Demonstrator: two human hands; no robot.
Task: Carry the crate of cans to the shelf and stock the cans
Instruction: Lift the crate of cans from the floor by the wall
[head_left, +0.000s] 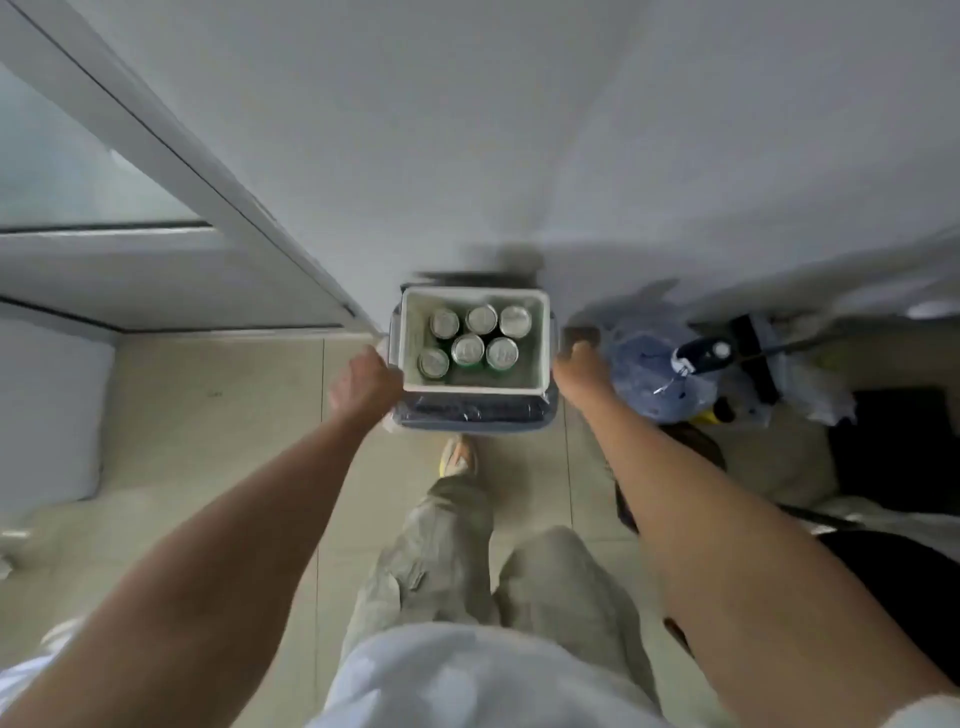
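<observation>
A blue-grey crate (475, 415) with a white inner rim is held out in front of me above the tiled floor. Several green cans (470, 349) with silver tops stand upright inside it. My left hand (363, 387) grips the crate's left side. My right hand (582, 364) holds its right side, fingers curled over the edge. Both arms are stretched forward. No shelf is in view.
A white wall (519, 130) rises straight ahead, and a glass door frame (171, 171) runs along the left. A blue plastic bag (654, 374) and a cluster of cleaning tools (748, 358) lie on the floor at the right. My legs and one shoe (458, 457) show below the crate.
</observation>
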